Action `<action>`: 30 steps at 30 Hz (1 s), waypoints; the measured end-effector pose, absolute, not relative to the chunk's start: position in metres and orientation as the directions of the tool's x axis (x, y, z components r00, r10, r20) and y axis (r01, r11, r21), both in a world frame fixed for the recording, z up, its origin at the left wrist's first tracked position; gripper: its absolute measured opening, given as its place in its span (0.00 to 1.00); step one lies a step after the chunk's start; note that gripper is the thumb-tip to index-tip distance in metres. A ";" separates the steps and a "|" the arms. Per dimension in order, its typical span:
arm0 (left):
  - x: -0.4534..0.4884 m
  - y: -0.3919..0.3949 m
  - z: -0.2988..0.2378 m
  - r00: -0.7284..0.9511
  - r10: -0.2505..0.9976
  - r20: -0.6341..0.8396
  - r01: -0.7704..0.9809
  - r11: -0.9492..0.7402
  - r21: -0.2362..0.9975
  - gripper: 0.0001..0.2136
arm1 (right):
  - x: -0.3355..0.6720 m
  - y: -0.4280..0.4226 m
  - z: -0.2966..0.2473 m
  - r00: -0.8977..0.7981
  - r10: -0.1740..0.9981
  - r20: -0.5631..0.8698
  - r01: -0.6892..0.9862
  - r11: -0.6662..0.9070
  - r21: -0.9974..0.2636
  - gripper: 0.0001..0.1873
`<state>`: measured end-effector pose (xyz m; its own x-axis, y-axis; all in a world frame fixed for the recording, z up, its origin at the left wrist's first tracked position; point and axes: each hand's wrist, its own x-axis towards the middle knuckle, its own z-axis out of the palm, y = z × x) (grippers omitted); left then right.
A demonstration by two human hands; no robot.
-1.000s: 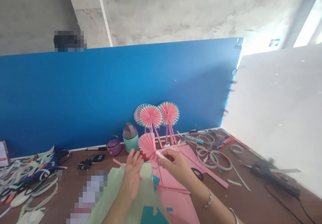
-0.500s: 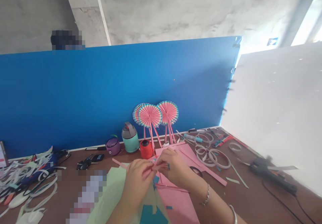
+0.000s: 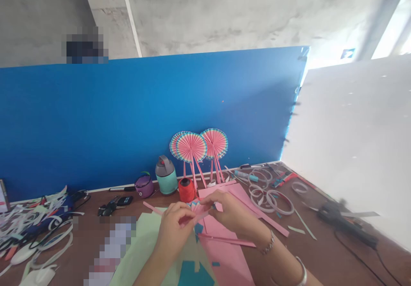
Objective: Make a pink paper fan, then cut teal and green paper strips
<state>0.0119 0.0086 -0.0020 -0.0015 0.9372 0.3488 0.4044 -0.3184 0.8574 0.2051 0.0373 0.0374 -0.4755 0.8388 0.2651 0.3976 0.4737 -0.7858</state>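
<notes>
My left hand [image 3: 176, 226] is closed on a small piece of pleated pink paper [image 3: 198, 211] with a blue-and-white zigzag edge. From the other side, the bent fingers of my right hand [image 3: 223, 211] pinch the same paper; the fingers partly hide it. Below the hands lie pale green sheets [image 3: 138, 239], a pink sheet [image 3: 227, 260] and teal paper pieces [image 3: 194, 273]. A narrow folded pink strip [image 3: 227, 240] rests across the pink sheet under my right wrist. Just beyond the hands stands a red spool of thread [image 3: 186, 190].
Round pink pleated fans [image 3: 192, 147] lean on the blue partition [image 3: 128, 119]. Left of them stand a teal-and-grey flask [image 3: 166, 177] and a purple pot [image 3: 144, 186]. Coiled pale strips [image 3: 281, 201] and a dark glue gun [image 3: 346, 224] lie right; tangled strips [image 3: 35, 217] lie far left.
My right hand has shifted slightly and its fingers have lifted apart a little, so more of the zigzag edge shows. The folded strip below now lies farther right under the wrist.
</notes>
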 end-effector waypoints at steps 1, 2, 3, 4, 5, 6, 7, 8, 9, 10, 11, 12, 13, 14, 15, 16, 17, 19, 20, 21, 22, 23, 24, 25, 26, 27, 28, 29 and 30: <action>0.012 0.008 -0.002 0.001 0.940 0.342 0.416 -0.312 0.854 0.01 | 0.206 0.037 0.039 -0.480 0.841 0.252 0.393 0.462 -0.795 0.15; 0.011 0.008 -0.002 0.005 0.941 0.340 0.422 -0.310 0.852 0.01 | 0.208 0.037 0.039 -0.488 0.839 0.242 0.384 0.456 -0.803 0.16; 0.011 0.008 -0.002 0.012 0.940 0.341 0.421 -0.314 0.851 0.02 | 0.209 0.037 0.040 -0.497 0.835 0.237 0.372 0.452 -0.811 0.16; 0.011 0.008 -0.002 0.021 0.939 0.342 0.416 -0.319 0.851 0.02 | 0.210 0.038 0.039 -0.507 0.829 0.234 0.358 0.449 -0.819 0.16; 0.011 0.007 -0.001 0.030 0.939 0.341 0.411 -0.323 0.852 0.02 | 0.212 0.038 0.039 -0.517 0.825 0.230 0.345 0.446 -0.826 0.17; 0.011 0.007 0.000 0.040 0.941 0.336 0.411 -0.322 0.853 0.03 | 0.213 0.039 0.039 -0.525 0.821 0.225 0.337 0.443 -0.831 0.17; 0.010 0.007 0.001 0.050 0.944 0.327 0.416 -0.318 0.852 0.03 | 0.215 0.040 0.039 -0.529 0.820 0.220 0.334 0.439 -0.834 0.17; 0.011 0.006 0.002 0.061 0.948 0.313 0.426 -0.308 0.851 0.03 | 0.216 0.041 0.039 -0.535 0.818 0.213 0.333 0.435 -0.836 0.18; 0.011 0.005 0.004 0.069 0.952 0.297 0.439 -0.297 0.848 0.03 | 0.217 0.042 0.040 -0.541 0.816 0.204 0.332 0.431 -0.839 0.19; 0.011 0.005 0.005 0.077 0.956 0.282 0.452 -0.286 0.845 0.03 | 0.219 0.043 0.040 -0.549 0.813 0.194 0.329 0.424 -0.844 0.19; 0.011 0.004 0.007 0.086 0.959 0.270 0.460 -0.279 0.843 0.03 | 0.220 0.044 0.041 -0.555 0.811 0.184 0.323 0.414 -0.851 0.20; 0.012 0.004 0.008 0.094 0.960 0.264 0.464 -0.277 0.841 0.04 | 0.221 0.045 0.042 -0.561 0.809 0.173 0.312 0.401 -0.861 0.20; 0.012 0.004 0.008 0.104 0.959 0.265 0.465 -0.283 0.839 0.04 | 0.221 0.045 0.042 -0.569 0.807 0.160 0.299 0.385 -0.873 0.20; 0.011 0.003 0.009 0.113 0.956 0.270 0.464 -0.291 0.837 0.04 | 0.222 0.046 0.042 -0.575 0.804 0.148 0.286 0.367 -0.885 0.20; 0.011 0.003 0.008 0.123 0.953 0.276 0.463 -0.301 0.834 0.04 | 0.223 0.047 0.042 -0.579 0.804 0.137 0.275 0.350 -0.896 0.20; 0.011 0.004 0.008 0.132 0.951 0.281 0.465 -0.310 0.830 0.04 | 0.223 0.048 0.041 -0.580 0.804 0.126 0.264 0.333 -0.905 0.20; 0.011 0.004 0.008 0.140 0.948 0.286 0.469 -0.318 0.824 0.05 | 0.224 0.049 0.040 -0.579 0.806 0.119 0.254 0.317 -0.914 0.20; 0.010 0.003 0.008 0.158 0.943 0.294 0.489 -0.333 0.806 0.06 | 0.225 0.052 0.038 -0.558 0.822 0.114 0.239 0.291 -0.926 0.18; 0.011 0.002 0.009 0.168 0.940 0.297 0.505 -0.341 0.793 0.06 | 0.226 0.054 0.036 -0.540 0.834 0.113 0.233 0.277 -0.932 0.18; 0.011 0.001 0.011 0.175 0.937 0.303 0.529 -0.349 0.774 0.06 | 0.226 0.055 0.035 -0.521 0.846 0.111 0.225 0.262 -0.938 0.17; 0.012 0.000 0.012 0.179 0.933 0.311 0.562 -0.356 0.747 0.06 | 0.226 0.057 0.034 -0.503 0.858 0.106 0.218 0.245 -0.945 0.16; 0.013 -0.002 0.014 0.183 0.929 0.320 0.601 -0.364 0.711 0.07 | 0.227 0.058 0.034 -0.490 0.866 0.097 0.212 0.227 -0.951 0.16; 0.014 -0.003 0.016 0.180 0.923 0.340 0.650 -0.372 0.663 0.08 | 0.227 0.058 0.034 -0.482 0.872 0.088 0.205 0.210 -0.956 0.15; 0.015 -0.005 0.018 0.182 0.912 0.368 0.699 -0.383 0.604 0.08 | 0.227 0.058 0.035 -0.482 0.873 0.080 0.196 0.196 -0.961 0.15; 0.015 -0.005 0.019 0.189 0.896 0.402 0.742 -0.398 0.539 0.07 | 0.227 0.058 0.036 -0.486 0.871 0.073 0.186 0.185 -0.965 0.15; 0.015 -0.006 0.020 0.200 0.876 0.438 0.777 -0.414 0.474 0.06 | 0.227 0.057 0.037 -0.493 0.867 0.067 0.176 0.175 -0.969 0.15; 0.015 -0.006 0.020 0.218 0.854 0.472 0.800 -0.433 0.415 0.04 | 0.227 0.057 0.038 -0.503 0.862 0.062 0.163 0.165 -0.973 0.15; 0.015 -0.007 0.020 0.234 0.832 0.502 0.814 -0.451 0.368 0.04 | 0.227 0.056 0.040 -0.515 0.855 0.054 0.150 0.152 -0.977 0.15; 0.015 -0.007 0.020 0.247 0.813 0.527 0.821 -0.464 0.332 0.04 | 0.228 0.056 0.042 -0.530 0.847 0.045 0.139 0.139 -0.981 0.15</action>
